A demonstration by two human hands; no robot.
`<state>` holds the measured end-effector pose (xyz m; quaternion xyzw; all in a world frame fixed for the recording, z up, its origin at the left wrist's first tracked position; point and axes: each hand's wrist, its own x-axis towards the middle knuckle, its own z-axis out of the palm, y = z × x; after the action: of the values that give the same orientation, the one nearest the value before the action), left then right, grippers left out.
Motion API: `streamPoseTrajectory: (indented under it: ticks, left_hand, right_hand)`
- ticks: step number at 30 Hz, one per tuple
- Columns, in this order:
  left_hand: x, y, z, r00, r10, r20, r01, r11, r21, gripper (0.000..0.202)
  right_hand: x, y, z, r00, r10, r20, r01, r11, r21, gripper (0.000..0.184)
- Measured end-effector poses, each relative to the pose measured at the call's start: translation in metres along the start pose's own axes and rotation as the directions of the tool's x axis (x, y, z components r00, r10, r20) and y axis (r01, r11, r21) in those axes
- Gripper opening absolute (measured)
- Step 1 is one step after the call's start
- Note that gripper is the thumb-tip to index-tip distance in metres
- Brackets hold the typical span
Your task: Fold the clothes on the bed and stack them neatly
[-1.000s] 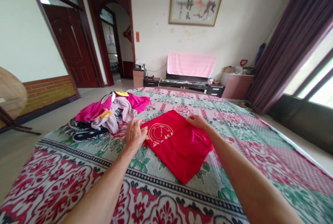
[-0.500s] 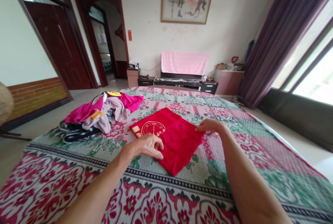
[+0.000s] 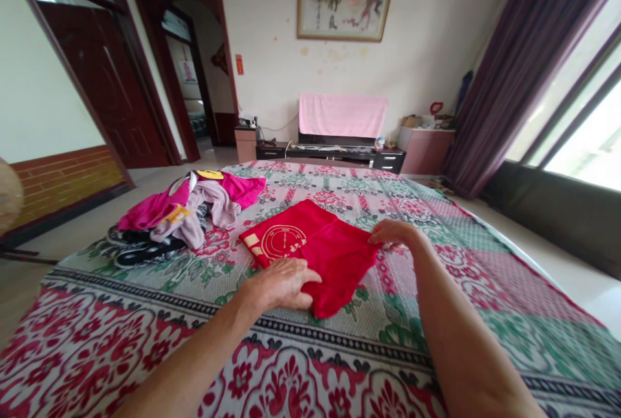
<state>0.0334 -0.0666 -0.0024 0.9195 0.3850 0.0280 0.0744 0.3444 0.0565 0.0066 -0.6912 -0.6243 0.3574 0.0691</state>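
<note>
A folded red garment (image 3: 339,256) with a round gold print lies flat on the bed. My right hand (image 3: 392,233) pinches its right corner between thumb and fingers. At the near left edge, my left hand (image 3: 288,283) has its index finger over the cloth and its thumb below, closed on the edge. Part of the print side is hidden behind the left hand.
A patterned floral bedspread (image 3: 242,366) covers the bed. To the left sits a heap of clothes (image 3: 189,211) in pink, lilac and black. Beyond the bed's far edge stand a low black cabinet (image 3: 330,156) and a pink cloth (image 3: 343,115) draped over something.
My left hand has shifted right along the near edge and closed on the cloth. The near corner has drawn in slightly. My right hand keeps its pinch at the right corner.
</note>
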Motion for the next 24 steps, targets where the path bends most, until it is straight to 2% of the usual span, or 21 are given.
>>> streamPoseTrajectory:
  ticks: [2,5,7,9,11,13,14,16,19,21,22,24]
  left_hand:
    - [0.004,-0.001,0.005,0.996,0.028,-0.079,-0.028,1.0,-0.003,0.031]
    - [0.009,-0.004,0.004,0.988,0.027,-0.153,-0.044,0.993,-0.11,0.027]
    - [0.01,-0.01,-0.003,0.987,-0.026,-0.16,-0.015,0.968,-0.25,0.023]
    - [0.008,-0.019,-0.011,0.98,-0.122,-0.16,0.043,0.903,-0.428,0.02]
    - [0.002,-0.032,-0.018,0.963,-0.235,-0.132,0.1,0.767,-0.634,0.017]
    - [-0.004,-0.047,-0.024,0.942,-0.33,-0.065,0.137,0.554,-0.821,0.016]
    - [-0.008,-0.055,-0.026,0.93,-0.367,-0.031,0.146,0.445,-0.883,0.017]
    - [-0.015,-0.07,-0.029,0.898,-0.439,-0.002,0.134,0.277,-0.952,0.019]
    - [-0.021,-0.089,-0.027,0.81,-0.586,-0.011,0.097,0.153,-0.984,0.02]
    - [-0.022,-0.098,-0.021,0.715,-0.699,0.011,0.124,0.112,-0.986,0.018]
    - [-0.022,-0.102,-0.017,0.658,-0.753,0.026,0.17,0.115,-0.979,0.016]
    - [-0.022,-0.107,-0.008,0.551,-0.834,0.024,0.308,0.177,-0.935,0.013]
  right_hand:
    - [0.001,0.001,-0.001,0.999,-0.033,0.018,0.033,0.999,0.015,0.008]
    - [0.003,0.001,-0.002,0.993,-0.12,0.006,0.12,0.993,0.018,0.003]
    - [0.005,-0.002,-0.002,0.981,-0.172,-0.092,0.181,0.977,0.111,0.008]
    - [0.007,-0.009,0.0,0.957,-0.2,-0.21,0.261,0.91,0.322,0.014]
    - [0.011,-0.022,0.003,0.934,-0.23,-0.274,0.348,0.761,0.547,0.014]
    - [0.019,-0.042,0.005,0.918,-0.259,-0.301,0.397,0.607,0.688,0.013]
    - [0.024,-0.053,0.007,0.915,-0.252,-0.314,0.403,0.557,0.727,0.013]
    - [0.037,-0.078,0.011,0.917,-0.203,-0.344,0.399,0.513,0.76,0.013]
    - [0.058,-0.112,0.025,0.918,-0.16,-0.362,0.391,0.514,0.764,0.011]
    - [0.069,-0.127,0.039,0.916,-0.183,-0.358,0.4,0.513,0.759,0.008]
    - [0.073,-0.131,0.046,0.91,-0.204,-0.361,0.413,0.518,0.749,0.011]
    - [0.079,-0.132,0.059,0.885,-0.257,-0.387,0.464,0.544,0.699,0.03]
